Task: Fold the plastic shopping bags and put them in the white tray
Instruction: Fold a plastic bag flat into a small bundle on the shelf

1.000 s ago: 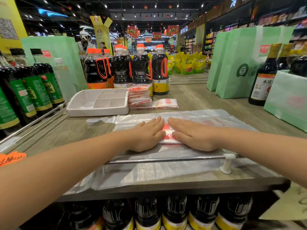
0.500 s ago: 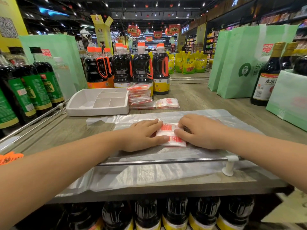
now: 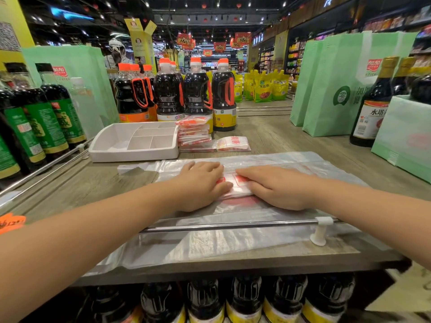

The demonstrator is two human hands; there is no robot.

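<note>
A small folded plastic bag [image 3: 235, 186] with red print lies on a layer of flat clear plastic bags [image 3: 233, 241] spread over the wooden shelf top. My left hand [image 3: 200, 185] presses flat on its left side. My right hand [image 3: 277, 186] presses flat on its right side, fingers pointing left. The white tray [image 3: 112, 152] with several compartments stands behind on the left. A stack of folded bags [image 3: 193, 134] and one folded bag [image 3: 233, 143] lie just right of the tray.
Dark sauce bottles [image 3: 198, 92] stand behind the tray and along the left edge [image 3: 58, 113]. Green gift bags [image 3: 345, 85] and more bottles line the right. A metal rail [image 3: 233, 226] with a white clip [image 3: 320, 231] runs across the shelf's front edge.
The hands parted over the small folded bag, then came together again and now press it flat. The red-printed packet looks more compact than before.
</note>
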